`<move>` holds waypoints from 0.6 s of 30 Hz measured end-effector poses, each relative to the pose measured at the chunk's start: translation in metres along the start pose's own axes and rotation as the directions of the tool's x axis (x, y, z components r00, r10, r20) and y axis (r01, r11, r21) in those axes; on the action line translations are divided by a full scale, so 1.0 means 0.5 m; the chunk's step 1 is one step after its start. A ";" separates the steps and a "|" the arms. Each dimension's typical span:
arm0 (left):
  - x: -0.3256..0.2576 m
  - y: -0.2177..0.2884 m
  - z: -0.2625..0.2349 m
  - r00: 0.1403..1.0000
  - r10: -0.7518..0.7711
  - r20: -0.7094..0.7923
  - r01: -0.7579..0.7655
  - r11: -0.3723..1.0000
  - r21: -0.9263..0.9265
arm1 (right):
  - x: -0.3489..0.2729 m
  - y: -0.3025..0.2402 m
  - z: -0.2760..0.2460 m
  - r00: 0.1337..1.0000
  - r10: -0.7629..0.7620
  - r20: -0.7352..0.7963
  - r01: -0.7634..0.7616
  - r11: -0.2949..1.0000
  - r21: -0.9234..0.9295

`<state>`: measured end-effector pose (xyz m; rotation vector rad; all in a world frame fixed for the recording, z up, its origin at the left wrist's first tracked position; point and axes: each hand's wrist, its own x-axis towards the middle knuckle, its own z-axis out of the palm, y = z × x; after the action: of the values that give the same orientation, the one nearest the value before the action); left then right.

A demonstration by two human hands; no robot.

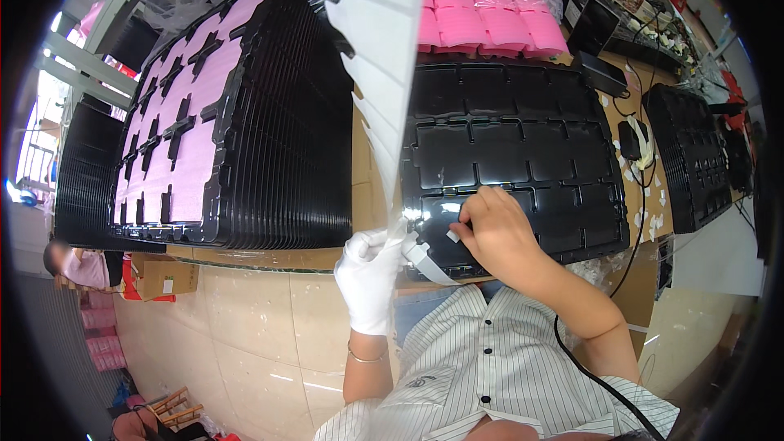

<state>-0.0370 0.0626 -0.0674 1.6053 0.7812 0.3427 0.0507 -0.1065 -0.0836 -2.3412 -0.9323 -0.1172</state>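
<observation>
My left hand [364,282], in a white glove, is closed on the lower end of a tall white notched sheet [377,41]. The sheet rises edge-on past the top of the picture, with slanted tabs along its left side. Below the glove's fingertips a whitish strip [426,263] curls down to the right. Bare and pinched, my right hand [505,233] holds a small white piece [453,235] between thumb and finger. It is over the near part of a black plastic tray [498,165] with shallow rectangular compartments.
On the left stands a tall stack of black trays [286,139], its top lined with pink foam [192,106]. Pink foam pieces [490,8] lie beyond the middle tray. At right are cables, white scraps and more black trays [690,155]. A person [86,265] is at far left.
</observation>
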 end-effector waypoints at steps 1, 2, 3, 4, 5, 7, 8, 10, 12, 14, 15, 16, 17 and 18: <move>-0.001 -0.002 -0.002 1.000 0.005 0.013 -0.005 1.000 -0.021 | -0.007 -0.005 0.003 0.999 0.032 -0.033 -0.034 0.999 -0.041; -0.001 -0.004 -0.002 1.000 0.001 0.009 -0.001 1.000 -0.022 | -0.013 -0.009 0.006 0.996 0.064 -0.067 -0.069 0.994 -0.081; -0.003 -0.005 -0.001 1.000 0.009 0.017 -0.009 1.000 -0.014 | -0.020 -0.013 0.012 0.992 0.094 -0.083 -0.102 0.989 -0.103; -0.004 -0.005 -0.001 1.000 0.017 0.024 -0.017 1.000 -0.006 | -0.024 -0.018 0.014 0.992 0.096 -0.080 -0.104 0.989 -0.104; -0.006 -0.005 0.001 1.000 0.013 0.025 -0.013 1.000 -0.006 | -0.025 -0.024 0.017 0.986 0.132 -0.106 -0.141 0.987 -0.078; -0.005 -0.002 0.006 0.998 0.008 0.057 -0.004 0.998 -0.064 | -0.026 -0.030 0.022 0.974 0.179 -0.136 -0.188 0.981 -0.056; -0.004 0.000 0.006 0.998 0.006 0.063 -0.002 0.998 -0.063 | -0.026 -0.031 0.026 0.971 0.188 -0.148 -0.197 0.979 -0.054; -0.002 0.003 0.004 0.996 0.041 0.080 -0.033 0.995 -0.092 | -0.027 -0.032 0.028 0.967 0.199 -0.159 -0.209 0.977 -0.051; -0.003 0.000 0.000 0.996 0.036 0.080 -0.029 0.995 -0.091 | -0.027 -0.031 0.028 0.966 0.212 -0.146 -0.218 0.976 -0.026; -0.003 0.001 0.000 0.997 0.033 0.076 -0.027 0.995 -0.091 | -0.028 -0.023 0.029 0.979 0.149 -0.141 -0.150 0.989 0.009; -0.004 0.003 0.002 0.997 0.021 0.069 -0.015 0.996 -0.087 | -0.031 -0.020 0.028 0.987 0.087 -0.137 -0.081 0.996 0.046; -0.005 0.005 0.003 0.998 0.008 0.062 -0.003 0.997 -0.083 | -0.031 -0.020 0.023 0.987 0.088 -0.136 -0.082 0.996 0.045; -0.004 0.003 0.004 0.998 0.007 0.062 -0.001 0.997 -0.083 | -0.030 -0.022 0.013 0.999 0.021 -0.037 -0.017 0.996 0.089; -0.001 -0.002 0.003 0.999 0.024 0.046 -0.021 0.997 -0.081 | -0.030 -0.023 0.007 0.997 -0.052 0.058 0.044 0.989 0.140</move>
<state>-0.0366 0.0608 -0.0683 1.5426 0.7055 0.3472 0.0317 -0.1070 -0.0851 -2.2055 -0.9949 0.0010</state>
